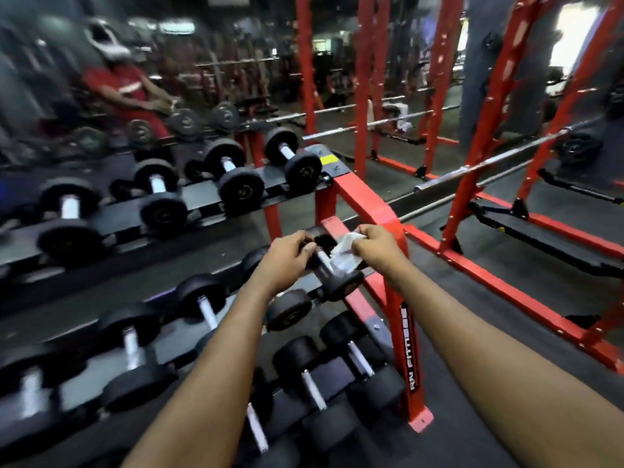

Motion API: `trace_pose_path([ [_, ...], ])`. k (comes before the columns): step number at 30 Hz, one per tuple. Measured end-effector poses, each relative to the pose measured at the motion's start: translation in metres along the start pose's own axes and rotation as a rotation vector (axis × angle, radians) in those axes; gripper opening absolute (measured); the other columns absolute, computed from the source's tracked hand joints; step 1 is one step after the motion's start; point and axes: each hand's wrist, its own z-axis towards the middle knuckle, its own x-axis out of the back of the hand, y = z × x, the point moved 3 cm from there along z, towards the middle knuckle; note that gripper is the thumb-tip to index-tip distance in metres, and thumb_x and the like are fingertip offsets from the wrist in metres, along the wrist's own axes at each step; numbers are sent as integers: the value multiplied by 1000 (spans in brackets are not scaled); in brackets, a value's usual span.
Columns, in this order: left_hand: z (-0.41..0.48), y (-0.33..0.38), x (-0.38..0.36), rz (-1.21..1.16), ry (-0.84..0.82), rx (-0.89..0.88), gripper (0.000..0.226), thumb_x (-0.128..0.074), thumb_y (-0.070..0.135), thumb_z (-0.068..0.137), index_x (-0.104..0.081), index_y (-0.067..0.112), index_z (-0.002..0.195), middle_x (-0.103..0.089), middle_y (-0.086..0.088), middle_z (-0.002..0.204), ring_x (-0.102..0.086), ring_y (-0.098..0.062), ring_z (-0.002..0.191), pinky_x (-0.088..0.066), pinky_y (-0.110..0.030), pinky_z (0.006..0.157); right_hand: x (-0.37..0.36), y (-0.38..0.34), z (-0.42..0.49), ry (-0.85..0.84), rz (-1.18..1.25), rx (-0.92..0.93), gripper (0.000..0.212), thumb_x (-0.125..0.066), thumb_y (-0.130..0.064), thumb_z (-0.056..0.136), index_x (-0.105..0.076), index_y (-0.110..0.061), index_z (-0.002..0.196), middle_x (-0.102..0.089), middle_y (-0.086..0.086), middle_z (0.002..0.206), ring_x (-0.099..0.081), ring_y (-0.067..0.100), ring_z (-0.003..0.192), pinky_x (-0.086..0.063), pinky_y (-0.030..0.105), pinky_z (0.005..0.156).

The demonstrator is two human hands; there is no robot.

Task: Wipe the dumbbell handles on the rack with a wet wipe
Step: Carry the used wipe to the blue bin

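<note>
A red and black three-tier dumbbell rack [368,204] holds rows of black dumbbells with chrome handles. At the right end of the middle tier lies a small dumbbell [341,283]. My right hand [376,246] pinches a white wet wipe [344,253] draped over that dumbbell's handle. My left hand [290,256] has its fingers curled on the dumbbell's far head. The handle is mostly hidden under the wipe.
More dumbbells fill the top tier [236,179] and bottom tier [314,383]. A mirror behind the rack reflects a person in red. Red squat racks [472,163] with chrome barbells [489,163] stand to the right on dark floor.
</note>
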Motion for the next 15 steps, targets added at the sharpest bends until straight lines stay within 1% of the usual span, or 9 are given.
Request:
trace_pose_path([
  [1, -11, -4, 9, 0, 19, 24, 17, -53, 23, 101, -66, 13, 108, -65, 2, 87, -58, -16, 81, -39, -27, 71, -9, -8, -6, -25, -14, 11, 7, -51, -13, 62, -55, -7, 65, -53, 4, 61, -49, 16, 56, -44, 25, 50],
  [2, -25, -10, 19, 2, 44, 57, 17, -53, 23, 101, -66, 13, 108, -66, 1, 87, -58, -16, 80, -38, -26, 70, -20, -19, -14, -62, -4, 24, 10, -53, -6, 69, -51, -11, 61, -50, 2, 59, -45, 13, 53, -39, 19, 44],
  [3, -42, -16, 31, 10, 75, 95, 17, -53, 23, 101, -65, 13, 107, -66, 0, 87, -57, -16, 78, -36, -24, 68, -35, -26, -20, -103, 1, 37, 20, -53, 1, 73, -49, -13, 60, -47, 0, 56, -42, 11, 51, -35, 16, 40],
  [4, -54, -19, 39, 22, 96, 124, 16, -53, 22, 101, -65, 13, 106, -66, 0, 85, -56, -16, 77, -36, -23, 67, -45, -31, -24, -139, 10, 61, 23, -52, 3, 74, -50, -14, 60, -47, 0, 56, -43, 11, 51, -34, 15, 38],
  [6, -84, -28, 58, 39, 150, 194, 16, -52, 22, 101, -64, 13, 104, -63, 1, 78, -56, -18, 73, -38, -27, 67, -70, -44, -35, -219, 3, 115, 22, -51, 1, 73, -51, -15, 58, -50, 1, 57, -46, 14, 56, -37, 17, 42],
  [8, -114, -38, 77, 65, 202, 275, 16, -52, 22, 101, -64, 13, 104, -65, 1, 80, -58, -20, 74, -45, -31, 69, -97, -58, -46, -305, 2, 153, 21, -50, -1, 75, -53, -15, 59, -54, 3, 61, -49, 14, 59, -40, 18, 46],
  [10, -139, -45, 92, 89, 256, 338, 17, -51, 22, 102, -65, 12, 106, -67, -2, 86, -59, -19, 77, -42, -28, 70, -119, -71, -56, -391, -1, 201, 19, -50, -4, 77, -56, -14, 63, -57, 4, 64, -51, 14, 60, -40, 16, 45],
  [12, -167, -48, 107, 118, 322, 408, 17, -51, 22, 102, -65, 12, 105, -65, 0, 84, -57, -17, 76, -38, -25, 68, -142, -85, -66, -490, 7, 252, 18, -49, -4, 77, -58, -14, 65, -59, 4, 65, -54, 16, 61, -42, 17, 45],
  [15, -203, -51, 122, 154, 430, 516, 14, -52, 21, 102, -64, 14, 100, -62, 4, 73, -54, -7, 65, -36, -19, 61, -174, -100, -80, -620, 26, 318, 20, -48, -4, 75, -56, -16, 60, -61, 6, 63, -59, 22, 61, -50, 32, 48],
])
